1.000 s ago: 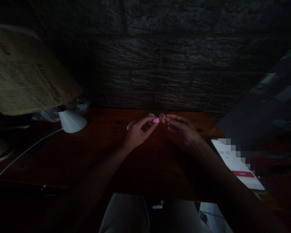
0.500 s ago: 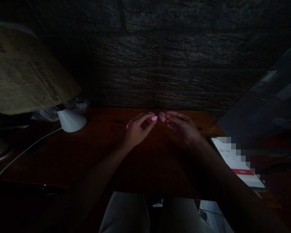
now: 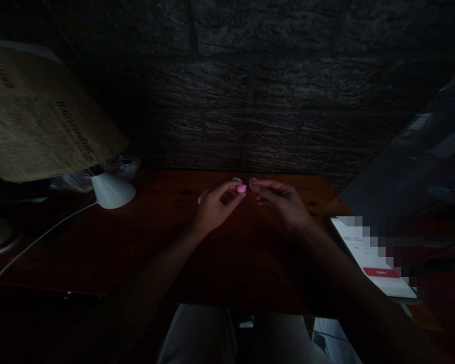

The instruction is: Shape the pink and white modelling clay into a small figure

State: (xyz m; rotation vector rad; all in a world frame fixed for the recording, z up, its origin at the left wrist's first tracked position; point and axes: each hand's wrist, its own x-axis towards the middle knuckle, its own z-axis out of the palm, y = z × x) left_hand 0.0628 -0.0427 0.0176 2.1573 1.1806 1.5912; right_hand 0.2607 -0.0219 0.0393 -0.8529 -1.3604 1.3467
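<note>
My left hand [image 3: 215,205] pinches a small pink lump [image 3: 241,188] between thumb and fingertips, a little above the wooden table. Facing it across a narrow gap, my right hand [image 3: 284,199] is closed on a small pale pink piece [image 3: 252,182], mostly covered by the fingers. Another bit of pink [image 3: 199,199] shows at the outer side of my left hand; whether it is held or lies on the table, I cannot tell. A small pale object [image 3: 237,179] peeks out just behind the left fingertips. Dim light hides the material of these pieces.
A newspaper-print lampshade [image 3: 49,111] on a white conical base [image 3: 112,191] stands left, its cable [image 3: 34,242] trailing forward. Crumpled clear plastic [image 3: 74,180] lies behind it. On the right is a lit phone screen [image 3: 367,258] with a timer. A dark brick wall [image 3: 220,91] backs the table [image 3: 227,268].
My right fingers have turned and closed further over the pale pink piece, so less of it shows. The pink lump in my left hand has tilted slightly. The whole view has shifted a little.
</note>
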